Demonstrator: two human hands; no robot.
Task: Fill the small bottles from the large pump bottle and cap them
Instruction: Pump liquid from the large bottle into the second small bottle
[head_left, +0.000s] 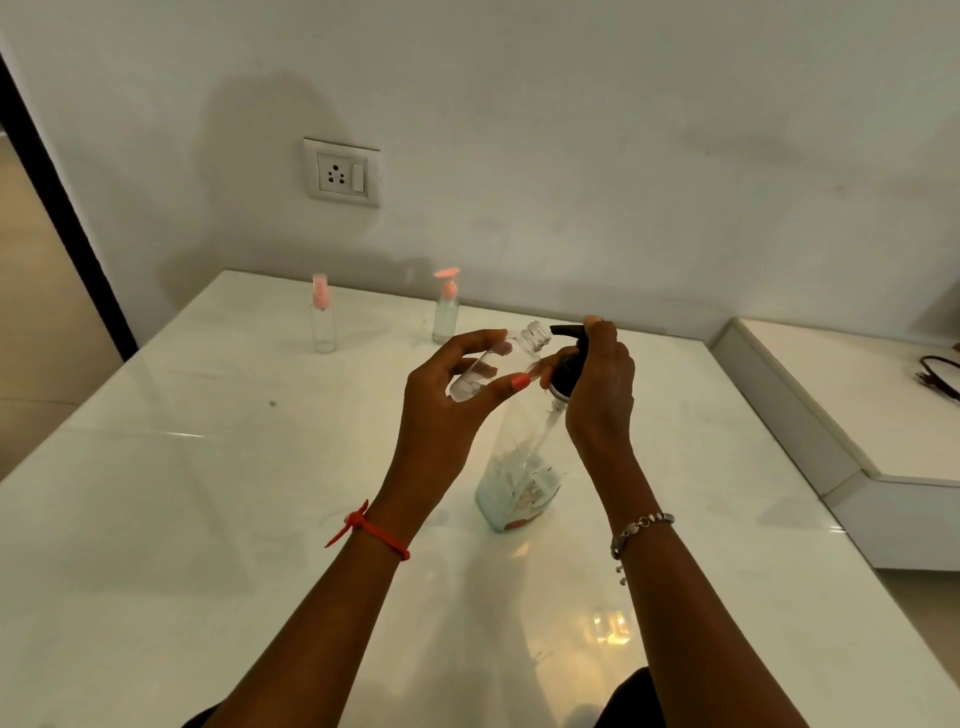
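Left grip (447, 400) pinches a tilted, uncapped small bottle (496, 366), nozzle (560, 329) at its mouth's three o'clock; right grip (600, 384) curls round the pump head (569, 366). Misaligned, a squirt would spill.

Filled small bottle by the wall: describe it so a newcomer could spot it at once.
Below the wall socket, along the far edge of the white table, stand two small pink-topped bottles. It is the right one, apart from its neighbour. It holds pale liquid and has a flat pink pump head, while the left bottle looks empty and has a narrow spray top.
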